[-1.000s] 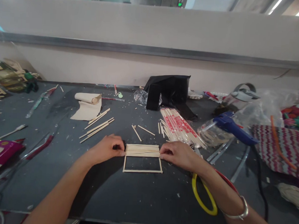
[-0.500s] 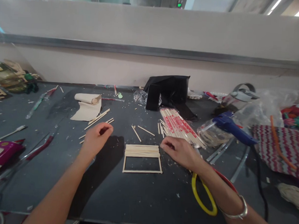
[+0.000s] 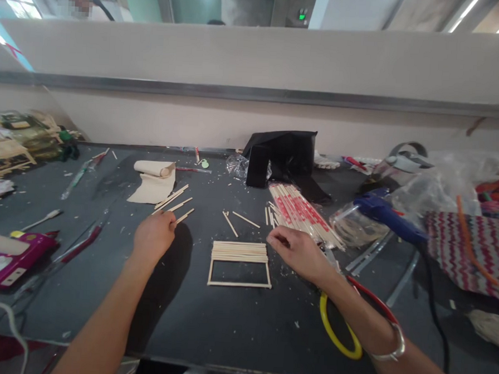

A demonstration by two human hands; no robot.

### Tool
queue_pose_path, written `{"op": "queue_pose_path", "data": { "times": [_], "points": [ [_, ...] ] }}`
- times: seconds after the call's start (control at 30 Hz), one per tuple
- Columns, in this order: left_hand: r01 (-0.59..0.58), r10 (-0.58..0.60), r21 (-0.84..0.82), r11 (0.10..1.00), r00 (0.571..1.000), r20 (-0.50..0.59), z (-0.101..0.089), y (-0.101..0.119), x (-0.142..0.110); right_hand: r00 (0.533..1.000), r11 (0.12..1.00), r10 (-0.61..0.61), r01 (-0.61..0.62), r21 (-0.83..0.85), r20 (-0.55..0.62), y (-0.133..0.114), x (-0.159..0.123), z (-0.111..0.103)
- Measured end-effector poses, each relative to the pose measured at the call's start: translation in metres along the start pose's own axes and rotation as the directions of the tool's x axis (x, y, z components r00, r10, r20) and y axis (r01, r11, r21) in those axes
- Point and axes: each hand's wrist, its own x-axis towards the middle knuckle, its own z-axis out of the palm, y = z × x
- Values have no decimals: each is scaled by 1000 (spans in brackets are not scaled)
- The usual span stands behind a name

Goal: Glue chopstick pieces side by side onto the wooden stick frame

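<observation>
My left hand [image 3: 155, 235] is closed at the left, its thumb and finger pinched on the near end of a thin wooden stick [image 3: 185, 216]. More loose sticks [image 3: 171, 197] lie just beyond it. In front of me a rectangular stick frame [image 3: 239, 284] lies flat; sticks laid side by side fill its far part, and the near part is open. My right hand [image 3: 298, 251] rests beside the frame's far right corner. Its fingers are curled in, and nothing shows between them.
Bagged sticks [image 3: 302, 212] lie beyond my right hand, a blue glue gun [image 3: 390, 216] to its right. Scissors with a yellow and red handle [image 3: 342, 331] lie under my right forearm. A cloth roll [image 3: 153, 182], black object [image 3: 280, 155] and magenta device [image 3: 20, 258] stand around.
My left hand has come down and left onto the loose sticks and now pinches one. My right hand stays almost in place beside the frame. The view has tilted slightly.
</observation>
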Motion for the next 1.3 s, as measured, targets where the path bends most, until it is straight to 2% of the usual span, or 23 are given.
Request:
{"op": "queue_pose_path", "data": {
  "times": [0.2,0.37,0.4,0.47,0.5,0.57,0.63,0.7,0.77,0.83,0.97,1.1,1.2,1.3],
  "points": [
    [35,-19,-133,991,992,123,2,-6,9,1000,1000,6,-6,2,-13,2,0,1],
    [20,-13,-94,995,997,76,-1,-3,6,999,999,-28,29,30,-32,3,0,3],
    [7,-3,-87,996,999,38,-5,0,4,998,998,-39,40,39,-41,3,0,3],
    [-77,64,-129,989,993,-103,-12,9,0,996,997,-57,61,57,-64,3,0,3],
    [-152,116,-175,973,974,-196,-15,15,-1,995,996,-63,68,63,-75,3,0,4],
    [-320,220,-257,912,909,-354,-18,27,-4,993,995,-69,76,70,-93,3,0,5],
    [-399,291,-244,884,878,-379,-16,37,-7,992,995,-72,79,67,-99,4,1,6],
    [-386,313,-204,900,896,-315,-9,39,-7,993,995,-72,79,64,-95,6,2,7],
    [-338,283,-193,921,922,-266,-1,34,-5,993,995,-74,79,61,-90,7,1,7],
    [-310,255,-179,934,926,-278,8,25,-1,993,994,-82,88,59,-86,7,1,7],
    [-379,322,-101,920,876,-359,16,14,5,992,993,-92,98,61,-86,6,1,7],
    [-435,356,-102,895,833,-424,11,22,-2,987,992,-87,99,84,-136,6,2,8],
    [-323,258,-86,942,867,-426,3,31,-13,978,987,-96,117,106,-183,4,1,9],
    [-177,156,-35,984,934,-323,-2,36,-19,977,984,-117,138,110,-179,3,-1,10]
  ]
}}
